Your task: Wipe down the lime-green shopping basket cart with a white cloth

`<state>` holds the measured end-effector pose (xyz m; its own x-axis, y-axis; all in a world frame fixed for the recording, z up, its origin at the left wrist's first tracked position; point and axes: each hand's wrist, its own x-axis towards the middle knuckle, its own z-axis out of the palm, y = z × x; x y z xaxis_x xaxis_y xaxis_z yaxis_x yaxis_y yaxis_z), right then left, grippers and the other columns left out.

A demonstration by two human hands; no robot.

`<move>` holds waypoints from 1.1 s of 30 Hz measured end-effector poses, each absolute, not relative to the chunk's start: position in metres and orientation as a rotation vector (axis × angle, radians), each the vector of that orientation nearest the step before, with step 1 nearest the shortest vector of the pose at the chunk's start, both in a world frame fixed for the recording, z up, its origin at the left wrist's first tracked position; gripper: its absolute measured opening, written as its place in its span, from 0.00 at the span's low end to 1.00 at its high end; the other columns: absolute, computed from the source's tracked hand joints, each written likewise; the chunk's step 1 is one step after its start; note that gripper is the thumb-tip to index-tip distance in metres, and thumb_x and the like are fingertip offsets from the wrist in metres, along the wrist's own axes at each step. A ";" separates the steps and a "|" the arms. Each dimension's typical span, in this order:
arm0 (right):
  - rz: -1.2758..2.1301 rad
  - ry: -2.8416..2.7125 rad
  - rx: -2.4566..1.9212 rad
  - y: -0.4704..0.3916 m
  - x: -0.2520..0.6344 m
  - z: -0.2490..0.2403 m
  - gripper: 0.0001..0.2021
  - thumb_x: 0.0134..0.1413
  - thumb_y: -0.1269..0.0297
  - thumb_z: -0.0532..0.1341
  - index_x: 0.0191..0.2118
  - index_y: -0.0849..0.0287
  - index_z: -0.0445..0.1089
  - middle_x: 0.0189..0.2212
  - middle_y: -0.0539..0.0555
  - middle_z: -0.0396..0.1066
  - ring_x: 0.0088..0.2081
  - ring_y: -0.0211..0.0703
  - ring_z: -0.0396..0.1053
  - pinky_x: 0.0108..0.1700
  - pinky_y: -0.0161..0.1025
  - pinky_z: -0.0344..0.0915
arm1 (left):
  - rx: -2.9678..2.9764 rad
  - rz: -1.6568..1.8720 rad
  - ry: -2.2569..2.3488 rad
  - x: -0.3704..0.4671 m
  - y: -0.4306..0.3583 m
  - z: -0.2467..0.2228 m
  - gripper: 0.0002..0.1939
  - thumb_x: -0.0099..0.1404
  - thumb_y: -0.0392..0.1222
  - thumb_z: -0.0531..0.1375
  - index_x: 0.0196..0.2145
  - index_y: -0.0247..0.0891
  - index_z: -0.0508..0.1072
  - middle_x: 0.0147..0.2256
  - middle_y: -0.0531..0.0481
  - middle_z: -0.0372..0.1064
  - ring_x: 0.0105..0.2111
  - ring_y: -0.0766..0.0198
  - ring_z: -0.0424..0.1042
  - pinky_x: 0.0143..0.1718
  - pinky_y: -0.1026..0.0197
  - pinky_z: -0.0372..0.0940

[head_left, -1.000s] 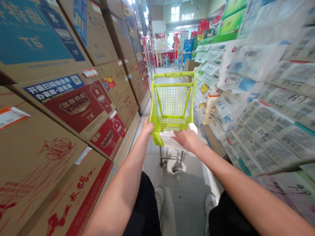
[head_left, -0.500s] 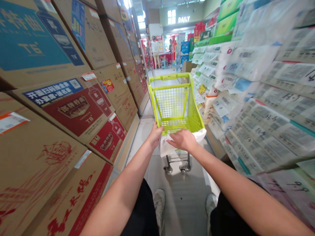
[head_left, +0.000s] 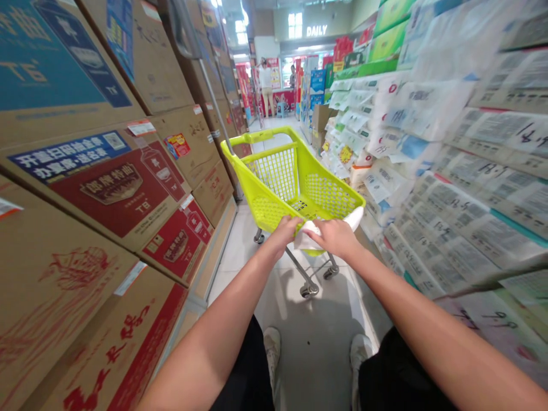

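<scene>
A yellow-green shopping cart stands angled in the aisle ahead of me, its basket holding nothing that I can see. My left hand is closed on the near rim of the basket. Beside it, my right hand grips a white cloth that is draped over the same rim toward the right corner. Its fingers press the cloth against the edge. A metal pole rises from the cart's far left corner.
Stacked cardboard boxes line the left side. Packs of tissue paper are piled along the right. A person stands far down the aisle, near a blue stool. My shoes are on the tiled floor.
The cart has turned, its far end swinging left, so its left side and a metal pole now show. My hands have come closer together, the left moving right along the rim.
</scene>
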<state>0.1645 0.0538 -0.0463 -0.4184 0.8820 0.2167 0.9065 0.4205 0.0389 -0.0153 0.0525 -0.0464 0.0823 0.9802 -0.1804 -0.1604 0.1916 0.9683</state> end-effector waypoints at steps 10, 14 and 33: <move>-0.164 -2.412 -1.545 0.057 0.163 -0.030 0.20 0.74 0.51 0.52 0.43 0.59 0.76 0.44 0.62 0.79 0.50 0.55 0.74 0.49 0.42 0.60 | 1.206 0.796 1.264 -0.022 0.046 -0.039 0.09 0.64 0.46 0.62 0.39 0.41 0.70 0.35 0.55 0.73 0.32 0.65 0.77 0.35 0.63 0.61; -0.053 -2.380 -1.591 0.058 0.158 -0.027 0.22 0.74 0.49 0.51 0.43 0.59 0.76 0.44 0.63 0.79 0.48 0.53 0.74 0.45 0.41 0.60 | 1.098 0.813 1.170 -0.028 0.042 -0.031 0.09 0.61 0.46 0.63 0.37 0.39 0.75 0.38 0.50 0.75 0.35 0.65 0.76 0.35 0.64 0.65; 0.496 -2.290 -1.081 0.091 0.175 -0.040 0.20 0.67 0.50 0.57 0.31 0.60 0.74 0.30 0.54 0.75 0.32 0.42 0.67 0.34 0.37 0.54 | 0.388 1.295 0.963 0.007 -0.003 -0.025 0.05 0.61 0.37 0.61 0.37 0.40 0.71 0.37 0.52 0.72 0.35 0.68 0.76 0.42 0.64 0.69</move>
<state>0.1749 0.0912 -0.0403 -0.5224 0.7888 0.3240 0.5841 0.6078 -0.5380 0.0074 -0.0029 -0.0247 -0.0291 0.9248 -0.3794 -0.6291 0.2780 0.7259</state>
